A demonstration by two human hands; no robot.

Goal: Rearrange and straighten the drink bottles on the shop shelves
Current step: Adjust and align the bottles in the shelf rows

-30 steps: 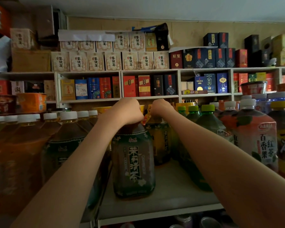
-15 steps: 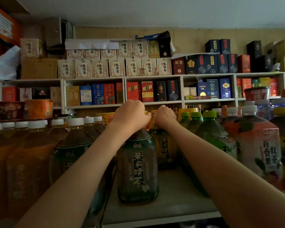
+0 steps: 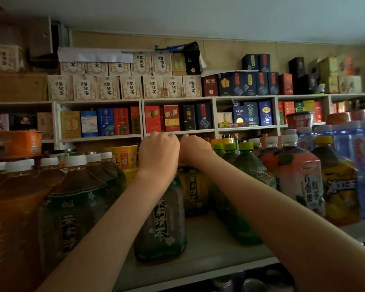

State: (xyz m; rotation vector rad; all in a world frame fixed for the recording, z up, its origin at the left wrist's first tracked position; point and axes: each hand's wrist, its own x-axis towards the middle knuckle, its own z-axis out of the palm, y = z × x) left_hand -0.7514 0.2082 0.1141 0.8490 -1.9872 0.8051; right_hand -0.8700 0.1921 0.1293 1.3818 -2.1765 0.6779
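On the bottle shelf [image 3: 204, 241], left hand [image 3: 158, 153] and right hand [image 3: 195, 149] have fingers clamped over the tops of the front jasmine tea bottle [image 3: 160, 222] and rear tea bottle [image 3: 193, 192]; recommend sliding both upright, labels forward.

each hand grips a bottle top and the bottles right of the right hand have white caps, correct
No: in the head view the left hand grips the front bottle and the right hand the bottle behind, but the bottles to their right have green caps, not white.

Grey shelf [image 3: 207, 241] carries upright drink bottles [image 3: 299, 182].
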